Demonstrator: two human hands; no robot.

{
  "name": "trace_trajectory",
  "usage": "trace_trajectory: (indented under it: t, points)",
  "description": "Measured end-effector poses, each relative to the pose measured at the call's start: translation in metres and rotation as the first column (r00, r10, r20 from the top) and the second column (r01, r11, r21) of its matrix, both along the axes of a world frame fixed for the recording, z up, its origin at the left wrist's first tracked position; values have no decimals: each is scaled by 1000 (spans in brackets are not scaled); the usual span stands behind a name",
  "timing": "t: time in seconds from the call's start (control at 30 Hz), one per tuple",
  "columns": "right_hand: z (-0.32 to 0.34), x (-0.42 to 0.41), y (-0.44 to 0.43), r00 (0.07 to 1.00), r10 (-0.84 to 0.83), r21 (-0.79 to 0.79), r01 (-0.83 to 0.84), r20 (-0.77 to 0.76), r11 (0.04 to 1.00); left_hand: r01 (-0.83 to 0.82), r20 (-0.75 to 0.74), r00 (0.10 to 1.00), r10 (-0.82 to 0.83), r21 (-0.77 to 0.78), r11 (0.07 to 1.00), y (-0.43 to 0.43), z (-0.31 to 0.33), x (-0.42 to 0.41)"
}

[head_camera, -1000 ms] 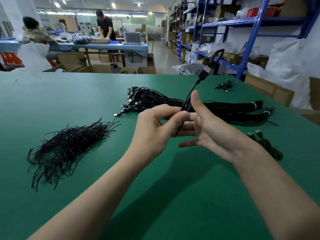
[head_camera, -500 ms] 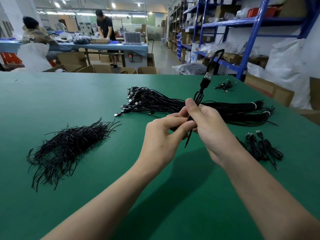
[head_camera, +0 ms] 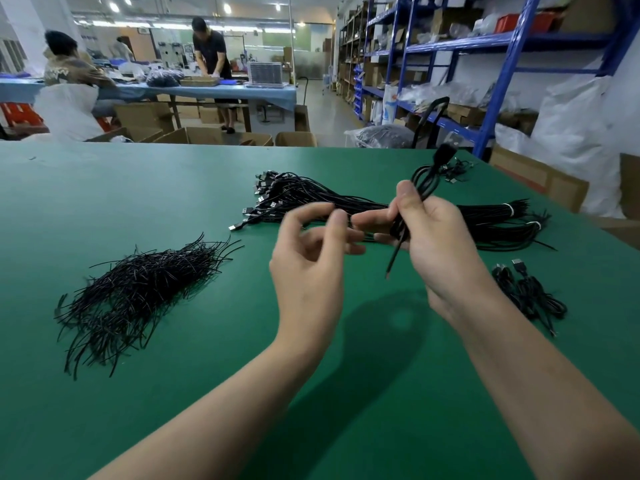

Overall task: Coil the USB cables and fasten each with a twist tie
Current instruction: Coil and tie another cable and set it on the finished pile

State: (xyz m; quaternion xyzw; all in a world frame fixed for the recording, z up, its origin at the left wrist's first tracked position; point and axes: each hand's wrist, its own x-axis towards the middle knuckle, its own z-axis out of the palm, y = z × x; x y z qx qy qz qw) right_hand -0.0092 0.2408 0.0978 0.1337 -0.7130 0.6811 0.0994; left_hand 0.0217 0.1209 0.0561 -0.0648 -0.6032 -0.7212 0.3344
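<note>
On my table [head_camera: 138,410], twist ties [head_camera: 138,292] lie left of the cable bundle [head_camera: 301,194]; coiled cables [head_camera: 530,292] lie right of it, nearer me.

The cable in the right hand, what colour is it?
Black. The cable in the right hand shows best in the head view.

Bright overhead light — motion-blurred fingers

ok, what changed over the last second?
The left hand let go of the coiled cable and pulled back to the left, fingers loosely curled, nothing seen in them. The right hand, fingers spread a second ago, now grips the coil alone, a thin end hanging below. The twist tie pile, loose cable bundle and finished cables stayed put.
</note>
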Motion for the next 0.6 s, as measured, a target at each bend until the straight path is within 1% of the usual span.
trace_trajectory:
  t: [0.03, 0.07, 0.1, 0.17, 0.2, 0.23, 0.3, 0.37, 0.4, 0.5, 0.6]
  points:
    - [2, -2, 5, 999, -31, 42, 31, -20, 999, -32, 18, 999, 32, 2, 999, -7, 4, -3]
    - [5, -3, 9, 998, -43, 104, 46, -36, 994, -50, 35, 998, 52, -69, 996, -13, 8, -7]
    - [7, -3, 12, 998, -37, 185, 45, -44, 982, -47, 46, 997, 56, -185, 982, -17, 12, -10]
    - [7, 2, 10, 999, 1, 372, 12, -33, 928, -3, 63, 998, 31, -405, 914, -18, 17, -11]
    - [5, 4, 5, 1000, 9, 453, 1, -20, 892, 24, 76, 997, 13, -464, 885, -17, 17, -11]
    - [2, 8, -1, 1000, 0, 516, 6, -12, 857, 54, 95, 995, -9, -491, 870, -15, 18, -10]
    - [-3, 13, -11, 999, -31, 622, 45, -34, 782, 81, 119, 993, -26, -484, 871, -15, 17, -9]
    - [-6, 15, -16, 995, -21, 714, 83, -95, 695, 55, 126, 992, 2, -450, 891, -20, 16, -10]
    - [-6, 16, -18, 994, -12, 720, 89, -112, 688, 45, 122, 993, 8, -430, 902, -21, 17, -10]
    - [-7, 15, -19, 993, 32, 664, 52, -114, 746, 96, 109, 992, -63, -331, 939, -19, 18, -9]
    - [-9, 12, -15, 993, 114, 617, -64, -43, 784, 161, 134, 983, -130, -260, 952, -19, 15, -11]
